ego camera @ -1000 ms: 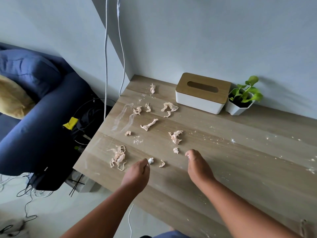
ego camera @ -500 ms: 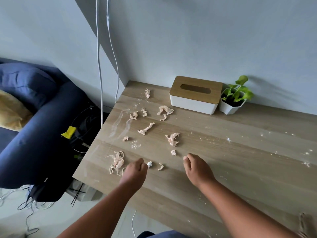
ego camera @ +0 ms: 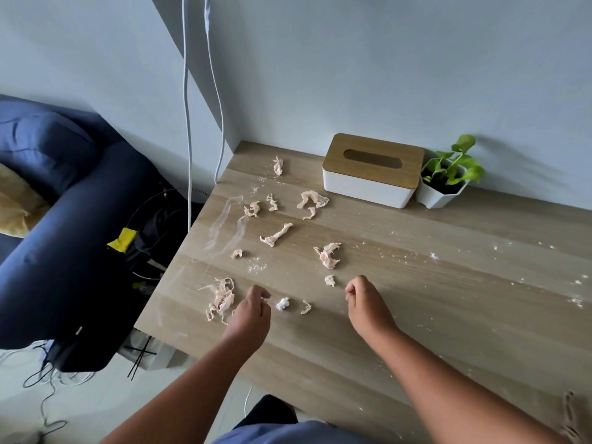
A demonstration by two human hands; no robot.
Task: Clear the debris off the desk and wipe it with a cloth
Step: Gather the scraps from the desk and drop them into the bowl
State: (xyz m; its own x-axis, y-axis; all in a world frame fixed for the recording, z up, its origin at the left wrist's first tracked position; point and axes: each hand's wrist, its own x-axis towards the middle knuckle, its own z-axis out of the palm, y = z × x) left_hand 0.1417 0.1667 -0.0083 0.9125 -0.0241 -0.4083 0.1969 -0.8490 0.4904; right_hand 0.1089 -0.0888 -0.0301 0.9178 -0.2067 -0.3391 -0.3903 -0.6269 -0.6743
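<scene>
Pinkish-beige shreds of debris lie scattered over the left half of the wooden desk (ego camera: pixel 416 322). Among them are a stringy clump (ego camera: pixel 221 299), a twisted strip (ego camera: pixel 276 235) and a torn clump (ego camera: pixel 328 255). My left hand (ego camera: pixel 251 315) hovers with curled fingers between the stringy clump and a small white ball (ego camera: pixel 282 303). It is just left of the ball and I see nothing in it. My right hand (ego camera: pixel 365 304) is also curled, beside a small scrap (ego camera: pixel 330 280), and holds nothing I can see. White crumbs (ego camera: pixel 576 301) dot the right side.
A white tissue box with a wooden lid (ego camera: pixel 371 169) and a small potted plant (ego camera: pixel 443 184) stand against the back wall. Left of the desk are a navy sofa (ego camera: pixel 64 235), hanging white cables (ego camera: pixel 187 123) and floor wires. Something frayed (ego camera: pixel 570 418) lies at the lower right.
My left hand has drawn slightly left, away from the white ball it was touching. My right hand has stayed near the small scrap. The view has tilted a little.
</scene>
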